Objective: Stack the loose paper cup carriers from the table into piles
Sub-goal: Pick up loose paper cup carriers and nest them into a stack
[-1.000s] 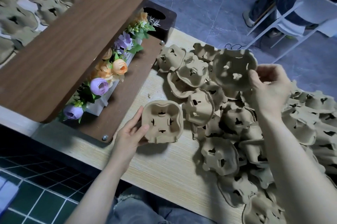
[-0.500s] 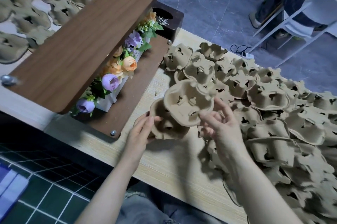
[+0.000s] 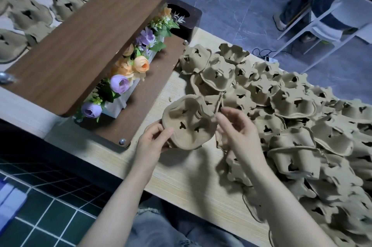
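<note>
At the near table edge, the left hand (image 3: 154, 142) pinches the small carrier stack (image 3: 188, 124) by its rim while the right hand (image 3: 239, 134) hovers beside it, fingers loosely spread and holding nothing; a carrier seated crooked could jam or slide off. Right of it the loose carrier heap (image 3: 291, 118) crowds close, and the wooden flower stand (image 3: 84, 45) hems in the left.

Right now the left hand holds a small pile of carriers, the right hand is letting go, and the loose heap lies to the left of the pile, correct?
Not quite: the head view shows the loose heap right of the pile, which the left hand holds beside the right hand.
</note>
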Available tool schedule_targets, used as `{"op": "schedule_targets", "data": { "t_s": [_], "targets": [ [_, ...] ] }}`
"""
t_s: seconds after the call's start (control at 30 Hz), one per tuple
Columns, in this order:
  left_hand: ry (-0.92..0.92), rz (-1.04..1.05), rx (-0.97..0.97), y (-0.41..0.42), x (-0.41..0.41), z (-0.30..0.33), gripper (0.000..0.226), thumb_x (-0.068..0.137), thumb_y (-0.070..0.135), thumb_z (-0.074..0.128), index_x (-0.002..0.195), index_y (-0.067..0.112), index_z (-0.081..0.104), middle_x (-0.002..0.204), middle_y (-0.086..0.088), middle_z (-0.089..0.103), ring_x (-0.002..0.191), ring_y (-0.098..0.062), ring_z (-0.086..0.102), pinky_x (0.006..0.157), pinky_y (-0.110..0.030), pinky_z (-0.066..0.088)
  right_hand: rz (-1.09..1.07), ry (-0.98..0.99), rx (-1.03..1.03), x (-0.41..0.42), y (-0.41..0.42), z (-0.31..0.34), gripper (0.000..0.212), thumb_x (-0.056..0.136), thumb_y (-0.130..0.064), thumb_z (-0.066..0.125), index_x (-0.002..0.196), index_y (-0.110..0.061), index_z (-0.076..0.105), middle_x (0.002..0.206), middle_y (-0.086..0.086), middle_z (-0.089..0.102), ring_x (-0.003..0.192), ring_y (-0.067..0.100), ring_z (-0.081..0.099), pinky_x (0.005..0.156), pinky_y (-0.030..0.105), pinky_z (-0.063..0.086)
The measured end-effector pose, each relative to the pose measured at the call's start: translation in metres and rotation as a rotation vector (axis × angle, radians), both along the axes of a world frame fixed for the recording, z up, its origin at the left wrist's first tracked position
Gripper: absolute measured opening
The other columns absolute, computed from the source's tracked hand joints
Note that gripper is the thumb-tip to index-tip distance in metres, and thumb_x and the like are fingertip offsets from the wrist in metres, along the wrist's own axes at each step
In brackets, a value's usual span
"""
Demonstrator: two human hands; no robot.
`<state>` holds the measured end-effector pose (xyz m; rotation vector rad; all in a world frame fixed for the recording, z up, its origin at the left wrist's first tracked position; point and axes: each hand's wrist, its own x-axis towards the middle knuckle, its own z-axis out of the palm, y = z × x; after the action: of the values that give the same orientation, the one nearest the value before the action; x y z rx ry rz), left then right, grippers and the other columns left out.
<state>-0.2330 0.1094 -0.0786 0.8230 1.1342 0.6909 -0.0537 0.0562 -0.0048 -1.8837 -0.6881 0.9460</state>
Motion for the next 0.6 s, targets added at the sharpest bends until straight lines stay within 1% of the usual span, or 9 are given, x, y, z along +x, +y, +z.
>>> {"op": "schedule_targets", "data": {
  "t_s": [0.07, 0.13, 0.2, 0.23, 0.3, 0.37, 0.43, 0.5, 0.6],
  "targets": [
    [0.006, -0.008, 0.0, 0.001, -0.001, 0.003, 0.021, 0.093, 0.014, 0.063, 0.075, 0.007, 0.054, 0.087, -0.005, 0.058, 0.077, -0.008, 0.059, 0.075, -0.033, 0.053, 0.024, -0.072, 0.029, 0.008, 0.017, 0.004, 0.03, 0.087, -0.028, 0.071, 0.115, -0.021, 0.064, 0.096, -0.003, 0.066, 0.082, 0.009, 0.057, 0.075, 0.037, 0.05],
    [0.011, -0.01, -0.002, 0.001, -0.001, 0.004, 0.023, 0.093, 0.013, 0.062, 0.073, 0.008, 0.053, 0.089, -0.006, 0.058, 0.077, -0.007, 0.059, 0.074, -0.031, 0.054, 0.149, -0.178, 0.025, 0.011, 0.036, 0.008, 0.034, 0.086, -0.029, 0.071, 0.118, -0.022, 0.064, 0.104, -0.007, 0.066, 0.085, 0.005, 0.057, 0.078, 0.027, 0.048],
    [0.016, -0.013, -0.004, 0.002, -0.001, 0.006, 0.024, 0.093, 0.014, 0.062, 0.072, 0.008, 0.051, 0.088, -0.006, 0.058, 0.077, -0.008, 0.058, 0.077, -0.033, 0.055, 0.294, -0.278, 0.005, 0.009, 0.053, 0.01, 0.033, 0.087, -0.034, 0.071, 0.118, -0.023, 0.065, 0.11, -0.009, 0.065, 0.087, 0.001, 0.057, 0.076, 0.019, 0.045],
    [0.016, -0.015, -0.004, 0.002, -0.001, 0.006, 0.023, 0.093, 0.014, 0.062, 0.073, 0.007, 0.052, 0.087, -0.006, 0.058, 0.078, -0.008, 0.058, 0.078, -0.034, 0.054, 0.344, -0.291, -0.001, 0.007, 0.06, 0.01, 0.03, 0.087, -0.033, 0.071, 0.115, -0.021, 0.067, 0.104, -0.011, 0.065, 0.082, -0.003, 0.056, 0.071, 0.014, 0.043],
    [0.013, -0.014, -0.007, 0.001, -0.001, 0.006, 0.022, 0.093, 0.014, 0.062, 0.077, 0.003, 0.053, 0.087, -0.007, 0.058, 0.081, -0.011, 0.057, 0.079, -0.036, 0.053, 0.376, -0.232, -0.002, 0.002, 0.067, 0.007, 0.017, 0.088, -0.026, 0.071, 0.1, -0.014, 0.072, 0.078, -0.012, 0.063, 0.059, -0.005, 0.052, 0.055, 0.008, 0.037],
    [0.017, -0.01, -0.013, 0.001, -0.003, 0.007, 0.022, 0.093, 0.015, 0.062, 0.076, 0.004, 0.053, 0.089, -0.008, 0.058, 0.084, -0.014, 0.057, 0.078, -0.034, 0.054, 0.341, -0.193, 0.01, 0.001, 0.067, 0.003, 0.014, 0.088, -0.022, 0.071, 0.085, -0.009, 0.071, 0.064, -0.011, 0.06, 0.05, -0.002, 0.048, 0.05, 0.009, 0.035],
    [0.009, -0.003, -0.022, 0.0, -0.004, 0.006, 0.017, 0.092, 0.016, 0.063, 0.079, 0.006, 0.058, 0.092, -0.005, 0.061, 0.087, -0.014, 0.06, 0.077, -0.031, 0.056, 0.274, -0.209, 0.032, 0.002, 0.063, 0.001, 0.015, 0.087, -0.02, 0.072, 0.079, -0.008, 0.069, 0.066, -0.008, 0.062, 0.054, -0.001, 0.051, 0.054, 0.013, 0.04],
    [-0.011, 0.008, -0.045, 0.0, -0.006, 0.004, 0.011, 0.091, 0.019, 0.064, 0.09, 0.008, 0.066, 0.097, -0.005, 0.065, 0.09, -0.012, 0.063, 0.079, -0.029, 0.057, 0.172, -0.182, 0.065, 0.004, 0.056, 0.002, 0.016, 0.087, -0.018, 0.073, 0.078, -0.005, 0.067, 0.07, -0.004, 0.064, 0.058, 0.001, 0.053, 0.057, 0.015, 0.043],
    [-0.045, 0.007, -0.064, -0.001, -0.008, 0.003, 0.032, 0.085, 0.034, 0.062, 0.107, 0.012, 0.069, 0.112, -0.008, 0.07, 0.1, -0.011, 0.066, 0.082, -0.03, 0.059, 0.0, 0.003, 0.093, 0.007, 0.039, 0.007, 0.014, 0.087, -0.015, 0.071, 0.077, -0.008, 0.066, 0.066, 0.0, 0.063, 0.051, 0.005, 0.049, 0.05, 0.015, 0.041]
  ]
}}
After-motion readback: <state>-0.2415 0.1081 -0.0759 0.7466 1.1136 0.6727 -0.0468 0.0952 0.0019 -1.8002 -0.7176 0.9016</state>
